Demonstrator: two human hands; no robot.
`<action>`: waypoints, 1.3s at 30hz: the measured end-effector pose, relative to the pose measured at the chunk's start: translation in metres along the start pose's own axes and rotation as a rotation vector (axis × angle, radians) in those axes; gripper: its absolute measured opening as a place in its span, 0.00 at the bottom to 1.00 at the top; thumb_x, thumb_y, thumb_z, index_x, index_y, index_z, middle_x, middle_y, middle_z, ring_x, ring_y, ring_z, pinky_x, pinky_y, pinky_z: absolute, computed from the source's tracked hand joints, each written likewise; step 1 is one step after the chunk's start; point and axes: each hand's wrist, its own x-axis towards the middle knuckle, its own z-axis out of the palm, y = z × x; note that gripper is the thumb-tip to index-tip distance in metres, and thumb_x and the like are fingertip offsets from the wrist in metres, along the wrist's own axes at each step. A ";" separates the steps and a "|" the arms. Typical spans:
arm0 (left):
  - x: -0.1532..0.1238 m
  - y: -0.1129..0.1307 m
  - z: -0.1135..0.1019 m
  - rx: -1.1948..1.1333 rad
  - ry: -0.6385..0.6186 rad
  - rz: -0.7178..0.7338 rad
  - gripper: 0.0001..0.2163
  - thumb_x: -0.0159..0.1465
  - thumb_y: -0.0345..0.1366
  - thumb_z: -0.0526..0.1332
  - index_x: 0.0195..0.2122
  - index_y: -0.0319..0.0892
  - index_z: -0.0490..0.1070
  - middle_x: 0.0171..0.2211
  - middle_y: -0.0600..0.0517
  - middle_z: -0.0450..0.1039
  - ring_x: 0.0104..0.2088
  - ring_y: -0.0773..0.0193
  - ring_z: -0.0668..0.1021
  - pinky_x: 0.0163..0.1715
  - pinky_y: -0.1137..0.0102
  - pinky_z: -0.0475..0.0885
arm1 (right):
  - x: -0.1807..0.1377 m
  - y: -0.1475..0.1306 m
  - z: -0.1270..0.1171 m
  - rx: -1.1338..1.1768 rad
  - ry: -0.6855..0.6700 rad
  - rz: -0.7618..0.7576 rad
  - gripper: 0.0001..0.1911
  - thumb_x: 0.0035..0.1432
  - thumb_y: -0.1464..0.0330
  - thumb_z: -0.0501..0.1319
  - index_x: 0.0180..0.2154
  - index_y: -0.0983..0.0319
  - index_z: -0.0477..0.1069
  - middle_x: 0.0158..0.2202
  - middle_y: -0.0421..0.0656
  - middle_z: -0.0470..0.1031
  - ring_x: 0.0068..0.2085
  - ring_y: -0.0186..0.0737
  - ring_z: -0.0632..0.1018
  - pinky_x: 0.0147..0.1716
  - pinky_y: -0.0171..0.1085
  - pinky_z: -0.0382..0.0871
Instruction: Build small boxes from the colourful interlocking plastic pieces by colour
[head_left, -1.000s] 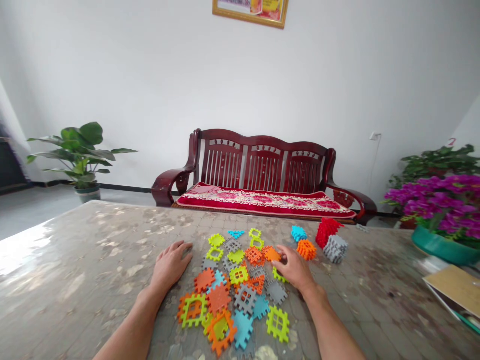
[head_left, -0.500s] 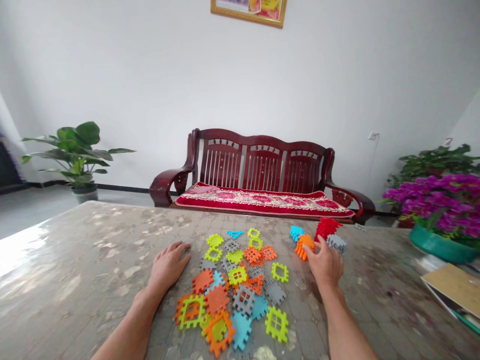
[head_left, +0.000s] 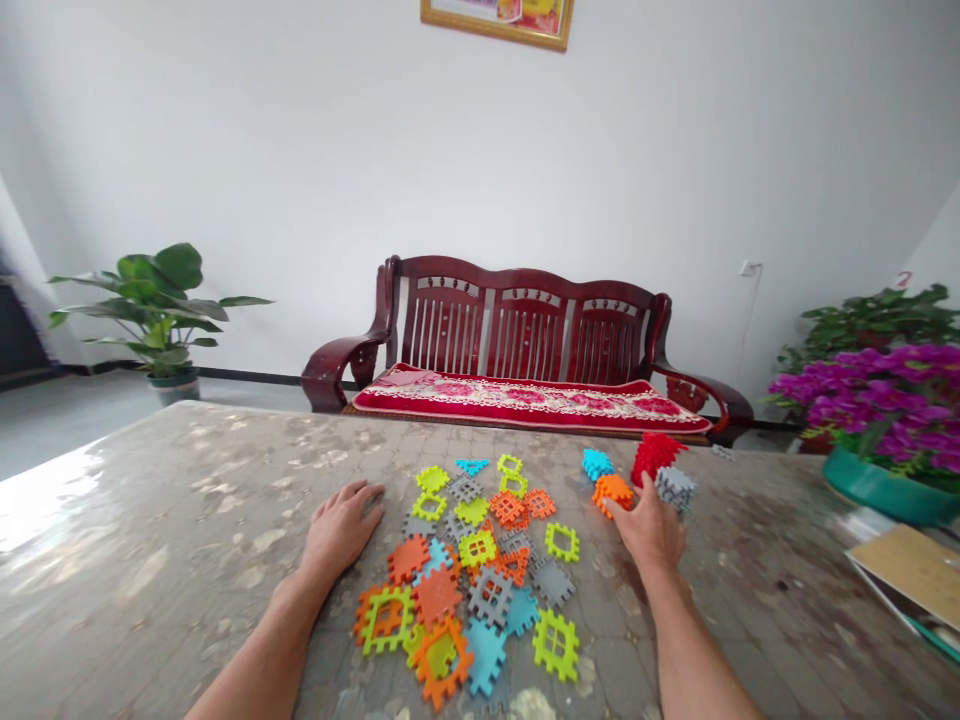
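Note:
My left hand [head_left: 346, 522] rests on the table with its fingers loosely stretched out and nothing in it. It lies left of a loose spread of flat plastic interlocking tiles with notched edges, such as a red tile [head_left: 437, 597], a grey window tile [head_left: 491, 596] and a green frame tile [head_left: 562, 541]. My right hand [head_left: 654, 527] is at the stacks on the right. Its thumb is against or just beside the orange tile stack [head_left: 613, 491], and its index finger is apart from the thumb, near the red stack [head_left: 655, 455]. Its other fingers are partly hidden.
A blue stack [head_left: 597, 463] and a grey stack [head_left: 676, 488] stand by the orange and red ones. Purple flowers in a green pot [head_left: 885, 488] and a brown folder or book [head_left: 911, 570] are at the right. A wooden bench [head_left: 525, 330] stands behind the table [head_left: 187, 540].
My right thumb and index finger have spread further apart at the orange stack, which now looks lower. My left hand stays in place. The view has shifted slightly.

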 end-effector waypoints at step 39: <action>-0.004 0.006 -0.005 -0.061 0.024 -0.020 0.17 0.64 0.40 0.55 0.52 0.50 0.73 0.59 0.47 0.68 0.57 0.55 0.70 0.57 0.59 0.62 | -0.137 -0.130 -0.046 0.556 -0.692 -1.265 0.15 0.48 0.67 0.69 0.41 0.57 0.76 0.42 0.40 0.74 0.44 0.39 0.72 0.46 0.37 0.64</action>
